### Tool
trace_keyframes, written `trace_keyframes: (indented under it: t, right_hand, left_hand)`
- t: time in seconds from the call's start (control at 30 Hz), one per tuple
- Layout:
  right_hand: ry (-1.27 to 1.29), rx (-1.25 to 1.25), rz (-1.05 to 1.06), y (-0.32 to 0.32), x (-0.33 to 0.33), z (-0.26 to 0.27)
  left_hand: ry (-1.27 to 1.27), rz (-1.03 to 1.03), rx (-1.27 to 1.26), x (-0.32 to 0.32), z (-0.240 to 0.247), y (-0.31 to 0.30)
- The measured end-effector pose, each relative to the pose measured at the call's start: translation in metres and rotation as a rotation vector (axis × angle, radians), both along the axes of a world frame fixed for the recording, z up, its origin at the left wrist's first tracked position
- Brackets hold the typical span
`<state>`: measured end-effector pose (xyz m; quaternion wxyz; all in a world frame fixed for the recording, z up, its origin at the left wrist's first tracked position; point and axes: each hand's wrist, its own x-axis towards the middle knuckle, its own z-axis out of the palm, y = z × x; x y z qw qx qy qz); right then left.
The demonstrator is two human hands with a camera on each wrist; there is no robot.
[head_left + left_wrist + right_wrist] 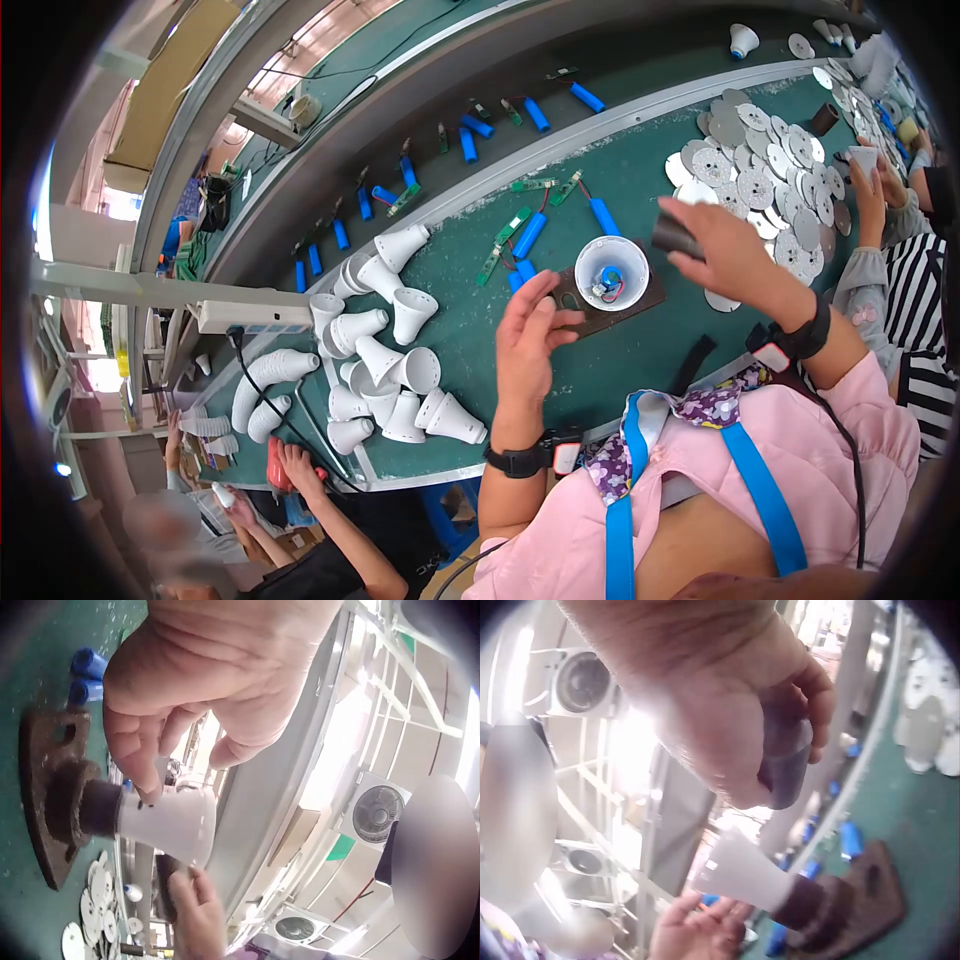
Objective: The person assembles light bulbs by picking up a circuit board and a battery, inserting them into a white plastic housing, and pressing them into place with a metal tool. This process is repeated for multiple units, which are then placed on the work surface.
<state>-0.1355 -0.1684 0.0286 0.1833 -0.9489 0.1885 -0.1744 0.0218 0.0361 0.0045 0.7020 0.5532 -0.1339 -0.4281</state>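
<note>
A white cone-shaped lamp housing [632,262] stands wide end up on a dark metal fixture [602,322]. Inside the housing sits a blue cylindrical cell [609,275] with a small connector and wire. My left hand [526,340] is beside the housing with its fingers loosely bent and nothing gripped; in the left wrist view its fingertips overlap the lower part of the cone. My right hand [738,255] grips a dark cylinder [674,237] between thumb and fingers, raised to the right of the housing. The right wrist view shows this cylinder [786,776] above the cone.
White cone housings [385,360] are piled at left. Grey-white perforated discs [760,170] are heaped at right. Blue cells with green circuit boards [530,235] lie behind the fixture, and more line the rear ledge. Other people work at both sides.
</note>
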Motion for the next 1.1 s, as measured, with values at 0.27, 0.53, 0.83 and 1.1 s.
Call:
trace_keyframes:
  t: [0.27, 0.53, 0.83, 1.1]
  right_hand:
    - [-0.207, 0.158, 0.273, 0.016, 0.017, 0.006]
    - [-0.392, 0.911, 0.074, 0.004, 0.047, 0.003]
    - [-0.461, 1.261, -0.114, -0.049, 0.034, -0.006]
    - [-0.270, -0.284, 0.079, -0.078, 0.048, -0.053]
  left_hand:
    - [-0.605, 0.165, 0.486, 0.035, -0.029, 0.021]
    - [-1.708, 0.445, 0.904, 0.073, -0.025, 0.022]
    - [-1.401, 0.353, 1.100, 0.115, -0.034, 0.046]
    - [-1.342, 0.133, 0.993, 0.110, -0.015, 0.049]
